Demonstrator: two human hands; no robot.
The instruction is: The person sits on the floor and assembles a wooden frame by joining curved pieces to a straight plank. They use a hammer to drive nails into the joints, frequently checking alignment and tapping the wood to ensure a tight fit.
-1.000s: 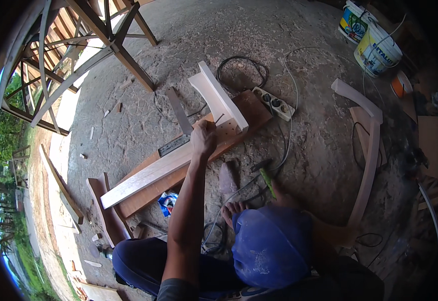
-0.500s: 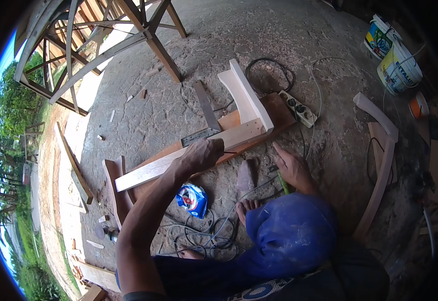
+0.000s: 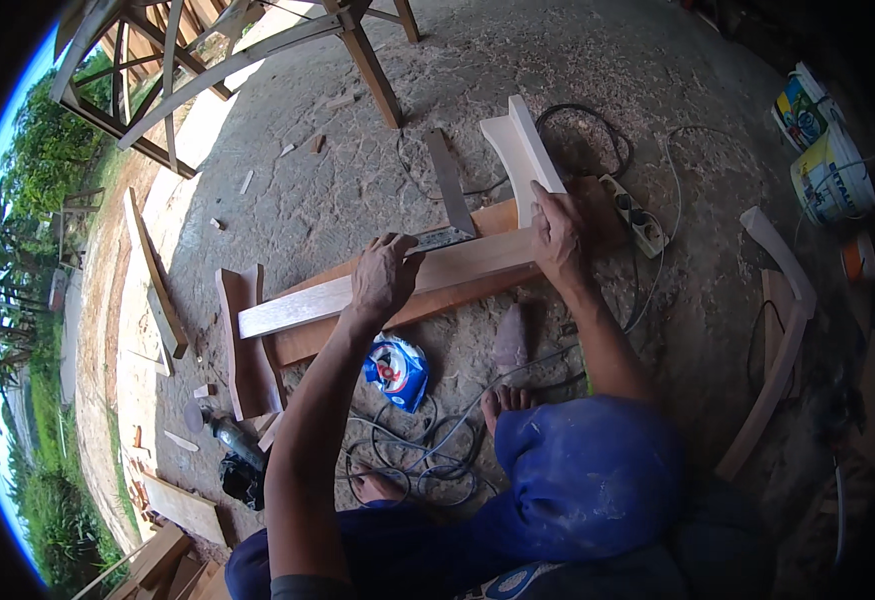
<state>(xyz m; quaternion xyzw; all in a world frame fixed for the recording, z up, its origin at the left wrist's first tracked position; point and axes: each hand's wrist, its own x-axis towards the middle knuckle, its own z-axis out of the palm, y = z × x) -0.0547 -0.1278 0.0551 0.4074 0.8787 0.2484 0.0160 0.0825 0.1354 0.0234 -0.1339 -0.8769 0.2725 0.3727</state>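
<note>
A long pale wooden rail [image 3: 297,306] lies slanting across a reddish-brown board [image 3: 307,340] on the floor. At its right end a curved pale wooden piece [image 3: 517,150] is set crosswise. My left hand [image 3: 385,275] grips the rail near its middle, fingers curled over the far edge. My right hand [image 3: 557,235] clasps the rail's right end beside the curved piece, its index finger stretched along the wood. Just beyond the rail rests a carpenter's square [image 3: 447,180], its stock close to my left fingertips. Both palms' undersides are hidden.
A blue-and-white packet [image 3: 397,373] and tangled cables [image 3: 422,450] lie near my feet. A power strip [image 3: 635,218] sits right of the board. Another curved wooden piece [image 3: 242,350] stands at the left end. Buckets [image 3: 832,180] and a wooden trestle [image 3: 372,70] are farther off.
My right hand has moved up from the floor side onto the rail's right end. My left hand has shifted left along the rail; the thin dark stick it held no longer shows.
</note>
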